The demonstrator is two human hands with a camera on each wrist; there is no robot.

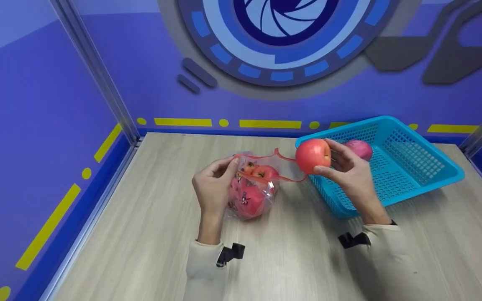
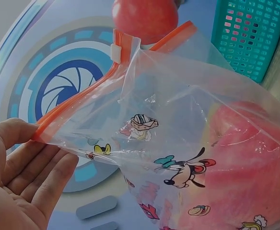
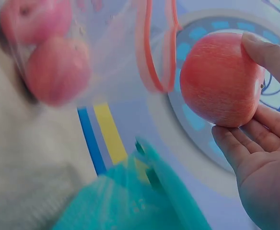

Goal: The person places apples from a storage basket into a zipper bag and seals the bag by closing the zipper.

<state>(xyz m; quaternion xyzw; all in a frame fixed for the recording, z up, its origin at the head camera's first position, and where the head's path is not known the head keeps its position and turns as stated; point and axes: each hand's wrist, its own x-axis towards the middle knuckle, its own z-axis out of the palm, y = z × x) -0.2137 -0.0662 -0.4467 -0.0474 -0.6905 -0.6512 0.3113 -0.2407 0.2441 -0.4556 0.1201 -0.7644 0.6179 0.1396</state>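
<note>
The basket [image 1: 396, 169], a bright blue, shallow rectangular one of perforated plastic, stands on the pale wood-grain worktop [image 1: 157, 225]. Left of the basket is a clear plastic zip bag [image 1: 247, 202] with an orange-red rim and cartoon prints; round red apples [image 1: 265, 172] show through it, probably propping its thin film upright. The left hand [image 1: 214, 186], farther left of the basket than the bag, has its grip pinched on the rim between thumb and finger, which seems meant to keep the mouth spread and the flimsy film from sagging.

The right hand [image 1: 352, 177], over the basket's left side, has its grip closed around one round red apple [image 1: 310, 158], thumb opposite fingers. That apple is raised near the basket's left edge, beside the bag's mouth; the fingertip hold leaves much of its side exposed. Its skin looks smooth and finely streaked, with a dimple at one end.

Inside the basket, toward its left, lies a pinkish-red rounded fruit [image 1: 359, 149]; the raised walls should stop it rolling away. A small white slider [image 2: 115, 53] sits on the rim, its plastic opaque against the glossy, creased film.
</note>
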